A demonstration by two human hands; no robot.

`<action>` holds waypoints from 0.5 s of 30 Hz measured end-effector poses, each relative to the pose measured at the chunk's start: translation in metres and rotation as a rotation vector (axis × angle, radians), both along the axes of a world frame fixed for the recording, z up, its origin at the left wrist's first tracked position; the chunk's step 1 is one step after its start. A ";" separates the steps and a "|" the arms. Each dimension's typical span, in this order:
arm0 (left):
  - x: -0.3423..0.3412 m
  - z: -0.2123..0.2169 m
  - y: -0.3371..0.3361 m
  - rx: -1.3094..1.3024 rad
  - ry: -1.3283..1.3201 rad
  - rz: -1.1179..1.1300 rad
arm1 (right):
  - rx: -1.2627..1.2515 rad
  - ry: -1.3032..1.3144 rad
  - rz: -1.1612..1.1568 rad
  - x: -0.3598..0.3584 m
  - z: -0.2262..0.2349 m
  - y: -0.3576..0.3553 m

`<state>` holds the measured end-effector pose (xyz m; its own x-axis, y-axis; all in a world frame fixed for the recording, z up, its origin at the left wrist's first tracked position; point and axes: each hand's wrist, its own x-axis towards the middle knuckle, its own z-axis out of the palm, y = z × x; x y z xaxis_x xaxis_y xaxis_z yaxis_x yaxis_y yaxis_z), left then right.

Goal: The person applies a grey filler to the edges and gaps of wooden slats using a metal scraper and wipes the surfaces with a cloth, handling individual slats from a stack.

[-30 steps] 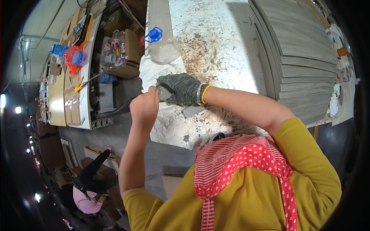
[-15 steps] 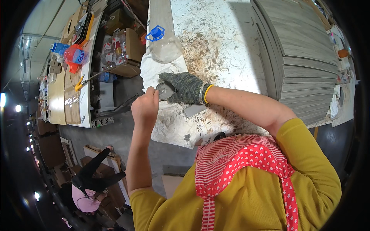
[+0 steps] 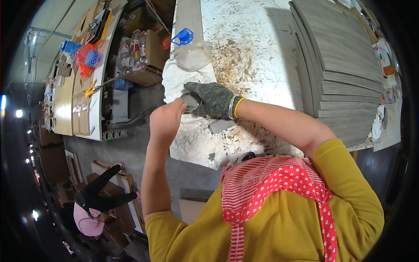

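Note:
My right hand (image 3: pixel 214 100), in a dark knitted glove with yellow and silver bangles at the wrist, grips a small round grey object (image 3: pixel 190 101) over the left edge of a white, spattered workbench (image 3: pixel 257 48). My bare left hand (image 3: pixel 166 118) is closed, and its fingertips pinch the near rim of that round object. What the object is cannot be made out. A white cloth or sheet (image 3: pixel 192 139) hangs over the bench edge right below both hands.
A clear plastic jug with a blue cap (image 3: pixel 192 51) stands on the bench beyond my hands. A small grey block (image 3: pixel 221 125) lies near my right wrist. Stacked grey planks (image 3: pixel 345 74) fill the right. Shelves with bottles and boxes (image 3: pixel 131 48) are left. Another person in a pink cap (image 3: pixel 94 209) bends lower left.
My hands have stayed almost in place, and the round object now shows more between them. The person at the lower left has stretched an arm out.

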<state>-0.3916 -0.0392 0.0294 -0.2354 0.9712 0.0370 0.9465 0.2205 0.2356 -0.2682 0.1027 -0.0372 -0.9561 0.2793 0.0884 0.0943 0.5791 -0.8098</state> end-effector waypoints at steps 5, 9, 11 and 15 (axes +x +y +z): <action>0.007 -0.004 0.006 0.032 -0.097 0.121 | 0.012 -0.018 0.010 0.000 -0.001 0.000; -0.008 0.003 0.000 -0.077 -0.045 -0.056 | 0.039 -0.068 -0.003 -0.001 0.005 -0.001; -0.009 0.012 0.003 -0.117 -0.013 -0.066 | 0.038 -0.088 -0.003 -0.001 0.007 -0.001; -0.008 0.017 0.005 -0.048 -0.038 0.111 | 0.037 -0.101 -0.024 0.000 0.007 -0.004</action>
